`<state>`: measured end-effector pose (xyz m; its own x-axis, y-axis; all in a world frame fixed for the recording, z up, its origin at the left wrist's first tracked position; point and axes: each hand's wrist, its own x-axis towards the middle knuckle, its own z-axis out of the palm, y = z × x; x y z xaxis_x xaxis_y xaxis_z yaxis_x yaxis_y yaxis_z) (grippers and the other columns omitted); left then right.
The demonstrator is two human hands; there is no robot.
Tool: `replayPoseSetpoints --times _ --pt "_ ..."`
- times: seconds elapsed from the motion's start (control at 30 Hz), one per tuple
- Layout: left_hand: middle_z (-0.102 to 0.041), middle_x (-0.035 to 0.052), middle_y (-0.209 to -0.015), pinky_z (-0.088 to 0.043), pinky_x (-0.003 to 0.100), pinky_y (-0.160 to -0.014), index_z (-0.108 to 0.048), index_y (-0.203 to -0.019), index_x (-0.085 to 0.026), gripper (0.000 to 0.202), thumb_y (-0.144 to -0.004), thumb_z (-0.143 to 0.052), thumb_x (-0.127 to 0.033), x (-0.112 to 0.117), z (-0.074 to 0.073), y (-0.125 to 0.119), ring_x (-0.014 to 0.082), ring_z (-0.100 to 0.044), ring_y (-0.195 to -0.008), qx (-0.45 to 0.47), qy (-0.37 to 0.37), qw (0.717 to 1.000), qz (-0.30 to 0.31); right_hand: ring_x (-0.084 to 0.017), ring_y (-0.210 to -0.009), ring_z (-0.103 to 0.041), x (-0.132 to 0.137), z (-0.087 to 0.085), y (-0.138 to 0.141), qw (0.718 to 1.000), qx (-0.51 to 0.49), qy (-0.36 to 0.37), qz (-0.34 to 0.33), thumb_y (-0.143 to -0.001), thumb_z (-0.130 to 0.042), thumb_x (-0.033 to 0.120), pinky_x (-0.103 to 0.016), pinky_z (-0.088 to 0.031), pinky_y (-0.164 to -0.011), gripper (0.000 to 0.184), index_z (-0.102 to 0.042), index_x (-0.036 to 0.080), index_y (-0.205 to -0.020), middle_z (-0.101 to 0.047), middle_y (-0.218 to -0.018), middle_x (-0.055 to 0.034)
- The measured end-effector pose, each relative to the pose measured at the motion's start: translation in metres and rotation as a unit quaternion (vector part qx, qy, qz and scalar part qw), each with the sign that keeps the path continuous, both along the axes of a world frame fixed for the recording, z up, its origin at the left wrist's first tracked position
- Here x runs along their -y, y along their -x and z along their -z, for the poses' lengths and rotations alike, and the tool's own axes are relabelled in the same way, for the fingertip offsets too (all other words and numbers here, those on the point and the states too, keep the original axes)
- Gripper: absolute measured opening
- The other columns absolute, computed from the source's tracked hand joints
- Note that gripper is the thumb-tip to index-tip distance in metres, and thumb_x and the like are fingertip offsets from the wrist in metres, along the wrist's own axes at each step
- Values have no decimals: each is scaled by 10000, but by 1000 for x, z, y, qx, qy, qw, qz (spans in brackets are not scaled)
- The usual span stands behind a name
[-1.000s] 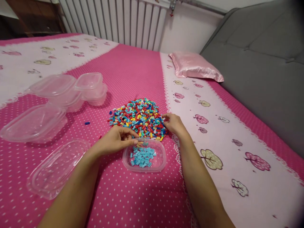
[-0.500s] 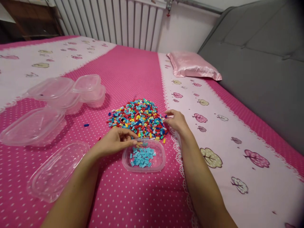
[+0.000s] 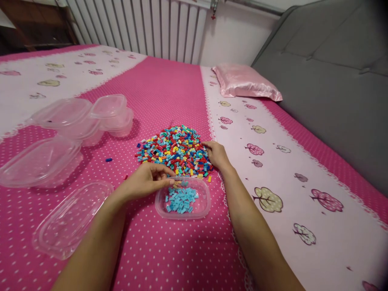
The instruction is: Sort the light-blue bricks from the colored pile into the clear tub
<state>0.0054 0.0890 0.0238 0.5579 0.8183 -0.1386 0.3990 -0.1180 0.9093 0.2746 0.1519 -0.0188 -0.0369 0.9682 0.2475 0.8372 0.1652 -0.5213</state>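
My left hand (image 3: pixel 151 177) is closed at the back left rim of a clear plastic container (image 3: pixel 203 206), thumb and forefinger meeting at its edge. Light-blue toy bricks (image 3: pixel 182 200) lie loose on the container's floor. Behind it spreads a heap of small mixed-colour toy bricks (image 3: pixel 176 149), red, blue, yellow, green and others. At the heap's right edge, my right hand (image 3: pixel 216 155) has its fingers bent in against the bricks. Whatever those fingertips hold, if anything, is hidden.
A clear lid (image 3: pixel 72 220) lies beside my left forearm. More clear lidded containers (image 3: pixel 42 161) stand at the left, some stacked. One dark-blue brick (image 3: pixel 108 160) sits apart on the pink dotted bedspread (image 3: pixel 169 89). A pink pillow (image 3: pixel 245 81) rests by the grey headboard (image 3: pixel 327 72).
My right hand has moved left into the edge of the heap, and its finger and thumb have come closer together. My left hand has stayed at the container rim.
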Motion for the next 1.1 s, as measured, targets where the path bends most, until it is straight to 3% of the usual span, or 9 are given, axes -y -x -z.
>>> replayPoseSetpoints --times 0.33,0.53,0.6,0.67,0.77,0.87,0.93,1.03,1.1 --pt "-633 42 -614 -383 205 -487 -701 -922 -91 399 -754 -659 -450 0 -1 1 119 -534 -534 -3 5 1000 9 -205 -869 -601 6 -7 3 999 24 -10 48 -777 -468 101 -313 -437 -811 236 -644 135 -932 -680 -908 -101" --pt "-619 28 -606 -372 197 -489 -705 -926 -97 387 -750 -674 -440 1 0 1 105 -510 -535 4 5 1000 -3 -156 -736 -602 6 -20 1 973 -217 -21 76 -743 -556 229 -303 -476 -754 155 -611 163 -872 -658 -820 -37" --pt "-613 23 -606 -372 197 -495 -707 -919 -105 375 -746 -678 -436 1 0 1 101 -507 -538 6 6 1000 -5 -140 -700 -598 15 -36 5 948 -316 12 24 -724 -600 278 -288 -488 -705 192 -601 160 -875 -641 -785 -23" --pt "-605 17 -603 -369 195 -495 -708 -914 -109 367 -747 -675 -433 1 -1 1 97 -499 -534 7 5 1000 -3 -123 -695 -590 29 -56 14 926 -360 77 -81 -724 -642 321 -269 -489 -680 240 -601 162 -899 -634 -779 -15" --pt "-595 10 -597 -352 190 -486 -710 -925 -109 364 -761 -664 -430 1 -2 2 89 -483 -521 0 -4 1000 5 -108 -712 -590 55 -85 28 901 -339 160 -220 -731 -673 313 -248 -482 -667 219 -624 164 -883 -642 -805 -18" --pt "-587 4 -589 -343 189 -482 -709 -931 -109 363 -768 -660 -430 1 -2 2 83 -476 -510 -2 -11 1000 8 -105 -684 -587 69 -99 37 887 -277 212 -302 -748 -668 292 -237 -468 -613 228 -647 170 -940 -661 -834 -23" --pt "-598 9 -590 -354 193 -484 -705 -928 -105 364 -767 -659 -428 1 -2 2 88 -489 -510 4 -6 1000 7 -115 -707 -602 67 -96 36 910 -259 175 -271 -766 -641 270 -252 -477 -632 216 -649 173 -958 -674 -878 -35" --pt "-627 29 -601 -382 204 -493 -700 -927 -97 358 -763 -661 -413 1 -1 2 104 -524 -525 10 2 1000 2 -134 -735 -612 52 -78 31 973 -192 57 -112 -767 -610 211 -291 -481 -703 169 -657 176 -926 -684 -874 -41" --pt "-634 34 -602 -390 205 -495 -700 -926 -97 349 -757 -668 -401 0 0 2 108 -532 -531 11 1 1000 0 -143 -709 -606 41 -63 27 993 -101 53 -33 -727 -651 192 -300 -469 -709 162 -672 181 -887 -685 -812 -31"
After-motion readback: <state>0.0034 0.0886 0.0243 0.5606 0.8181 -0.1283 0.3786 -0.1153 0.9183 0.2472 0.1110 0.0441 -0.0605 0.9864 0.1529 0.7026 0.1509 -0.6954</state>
